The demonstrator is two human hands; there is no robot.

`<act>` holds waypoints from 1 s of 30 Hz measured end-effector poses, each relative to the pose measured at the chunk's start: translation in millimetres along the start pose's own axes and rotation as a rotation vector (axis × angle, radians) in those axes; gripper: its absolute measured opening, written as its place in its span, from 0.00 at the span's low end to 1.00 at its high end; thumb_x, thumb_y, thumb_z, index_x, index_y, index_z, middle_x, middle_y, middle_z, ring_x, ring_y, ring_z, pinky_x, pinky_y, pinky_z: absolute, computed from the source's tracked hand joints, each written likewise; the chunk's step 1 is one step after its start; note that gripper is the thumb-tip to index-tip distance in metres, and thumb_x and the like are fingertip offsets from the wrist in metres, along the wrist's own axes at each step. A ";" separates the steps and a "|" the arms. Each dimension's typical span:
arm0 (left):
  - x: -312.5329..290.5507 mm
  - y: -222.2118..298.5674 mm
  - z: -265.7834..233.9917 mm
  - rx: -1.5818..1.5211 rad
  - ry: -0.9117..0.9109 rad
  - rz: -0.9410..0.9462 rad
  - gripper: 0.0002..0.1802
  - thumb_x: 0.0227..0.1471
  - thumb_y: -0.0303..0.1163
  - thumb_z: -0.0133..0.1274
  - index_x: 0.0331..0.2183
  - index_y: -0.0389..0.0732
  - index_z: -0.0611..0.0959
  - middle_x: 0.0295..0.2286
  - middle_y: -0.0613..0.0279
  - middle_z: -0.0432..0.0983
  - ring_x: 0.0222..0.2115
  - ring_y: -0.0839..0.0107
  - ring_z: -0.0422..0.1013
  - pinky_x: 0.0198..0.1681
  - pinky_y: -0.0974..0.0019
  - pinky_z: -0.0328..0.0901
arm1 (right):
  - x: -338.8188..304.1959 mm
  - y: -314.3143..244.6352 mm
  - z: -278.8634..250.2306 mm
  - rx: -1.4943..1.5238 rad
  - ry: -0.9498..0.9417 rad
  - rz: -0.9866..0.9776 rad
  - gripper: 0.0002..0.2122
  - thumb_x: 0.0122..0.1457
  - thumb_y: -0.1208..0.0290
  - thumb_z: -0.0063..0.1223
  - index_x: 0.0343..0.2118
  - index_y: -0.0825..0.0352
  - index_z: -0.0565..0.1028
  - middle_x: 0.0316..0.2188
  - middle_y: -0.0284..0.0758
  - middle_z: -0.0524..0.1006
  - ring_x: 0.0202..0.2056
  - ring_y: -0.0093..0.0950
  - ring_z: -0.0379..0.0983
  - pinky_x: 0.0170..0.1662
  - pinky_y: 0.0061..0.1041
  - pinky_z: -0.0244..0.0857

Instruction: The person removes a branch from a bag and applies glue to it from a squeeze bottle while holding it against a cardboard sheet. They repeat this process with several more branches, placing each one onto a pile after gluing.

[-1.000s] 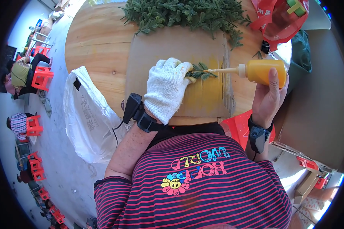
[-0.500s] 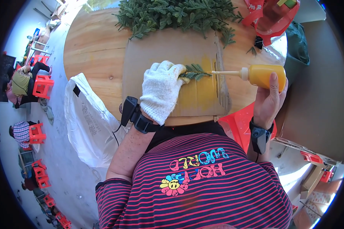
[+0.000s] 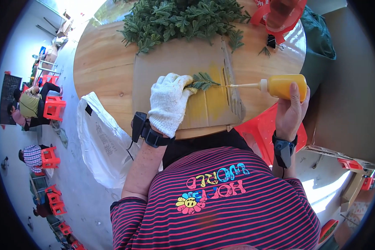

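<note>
My left hand (image 3: 167, 104), in a white knitted glove, pinches a small green fir sprig (image 3: 204, 81) between thumb and fingers. The sprig points right, above a cardboard sheet (image 3: 171, 54) smeared with yellow. In my bare right hand (image 3: 291, 110) lies a squeeze bottle (image 3: 284, 86) of yellow liquid, tipped on its side. Its long pale nozzle (image 3: 243, 86) points left at the sprig; a thin yellow strand (image 3: 223, 86) spans the small gap between them.
A heap of fir sprigs (image 3: 179, 21) covers the far part of the round wooden table (image 3: 100, 62). At the far right are a red bag (image 3: 285, 16) and a black binder clip (image 3: 271, 41). A white plastic bag (image 3: 106, 143) hangs by the left edge. People sit on red stools (image 3: 54, 107) farther left.
The view has shifted slightly. A gap with a thin strand now separates the nozzle from the sprig's tip, where they were close together before. Both hands keep their hold.
</note>
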State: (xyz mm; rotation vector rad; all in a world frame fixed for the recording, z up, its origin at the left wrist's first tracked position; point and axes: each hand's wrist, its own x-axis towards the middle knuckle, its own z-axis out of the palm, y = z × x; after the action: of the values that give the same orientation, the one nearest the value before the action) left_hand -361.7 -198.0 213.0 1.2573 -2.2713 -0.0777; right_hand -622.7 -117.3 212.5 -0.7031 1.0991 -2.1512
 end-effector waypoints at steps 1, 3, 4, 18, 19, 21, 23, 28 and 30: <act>0.6 -0.8 -1.0 -0.001 0.005 0.002 0.14 0.38 0.36 0.59 0.33 0.48 0.79 0.27 0.65 0.73 0.33 0.63 0.68 0.36 0.61 0.61 | 0.2 0.8 -2.0 0.011 0.009 0.000 0.13 0.58 0.68 0.51 0.42 0.66 0.66 0.36 0.33 0.71 0.40 0.24 0.68 0.47 0.26 0.62; -0.7 -1.1 -6.4 0.036 0.007 0.005 0.14 0.38 0.36 0.59 0.33 0.48 0.79 0.28 0.65 0.73 0.33 0.63 0.68 0.36 0.61 0.61 | 1.4 0.6 -5.7 0.033 0.019 -0.003 0.13 0.58 0.67 0.51 0.43 0.66 0.66 0.36 0.33 0.71 0.40 0.24 0.68 0.47 0.26 0.62; -1.7 -1.8 -9.1 0.066 0.007 0.005 0.14 0.38 0.35 0.59 0.33 0.48 0.79 0.28 0.65 0.73 0.32 0.63 0.68 0.36 0.61 0.61 | 2.8 0.6 -8.7 0.041 0.010 0.000 0.13 0.58 0.67 0.51 0.43 0.66 0.66 0.36 0.33 0.71 0.40 0.24 0.68 0.47 0.26 0.62; -17.0 -15.4 -31.7 0.093 0.082 0.002 0.17 0.37 0.32 0.59 0.35 0.46 0.78 0.28 0.65 0.73 0.32 0.64 0.68 0.36 0.61 0.61 | 4.8 20.7 3.7 0.238 -0.037 0.080 0.14 0.59 0.67 0.49 0.45 0.67 0.67 0.39 0.34 0.72 0.42 0.25 0.69 0.47 0.29 0.64; -20.1 -5.3 -28.8 0.097 0.048 -0.012 0.17 0.37 0.31 0.59 0.35 0.45 0.78 0.28 0.64 0.73 0.32 0.63 0.68 0.36 0.61 0.61 | 3.8 21.0 4.8 0.231 -0.034 0.085 0.14 0.59 0.67 0.49 0.45 0.67 0.67 0.39 0.34 0.72 0.42 0.25 0.69 0.47 0.29 0.64; -25.2 7.6 -25.7 0.102 -0.020 -0.034 0.17 0.38 0.30 0.59 0.36 0.43 0.78 0.28 0.61 0.74 0.32 0.61 0.69 0.36 0.60 0.62 | 1.3 21.7 8.7 0.215 -0.061 0.047 0.14 0.59 0.67 0.49 0.45 0.67 0.67 0.39 0.34 0.72 0.42 0.25 0.69 0.47 0.29 0.64; -25.9 9.4 -24.9 0.102 -0.035 -0.045 0.17 0.38 0.30 0.59 0.36 0.43 0.78 0.28 0.61 0.73 0.32 0.61 0.69 0.36 0.60 0.61 | -0.7 21.4 9.3 0.201 -0.070 0.029 0.14 0.59 0.67 0.49 0.45 0.67 0.67 0.39 0.34 0.72 0.42 0.25 0.69 0.47 0.29 0.64; -26.4 9.9 -24.4 0.114 -0.058 -0.060 0.16 0.38 0.30 0.59 0.35 0.44 0.78 0.28 0.62 0.73 0.32 0.61 0.68 0.36 0.60 0.61 | -4.6 19.7 11.5 0.162 -0.083 0.011 0.14 0.59 0.67 0.49 0.45 0.67 0.67 0.39 0.34 0.72 0.42 0.25 0.69 0.47 0.28 0.64; -27.0 10.5 -23.1 0.110 -0.062 -0.058 0.16 0.38 0.30 0.59 0.35 0.44 0.78 0.27 0.62 0.73 0.31 0.61 0.68 0.36 0.60 0.61 | -6.2 18.8 11.3 0.145 -0.090 0.011 0.14 0.59 0.68 0.49 0.46 0.67 0.66 0.39 0.35 0.72 0.42 0.25 0.69 0.47 0.28 0.64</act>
State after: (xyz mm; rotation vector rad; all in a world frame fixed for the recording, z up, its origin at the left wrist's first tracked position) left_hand -347.3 -165.8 224.4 1.3960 -2.3189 -0.0128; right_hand -605.5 -127.3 201.4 -0.7168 0.8884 -2.1433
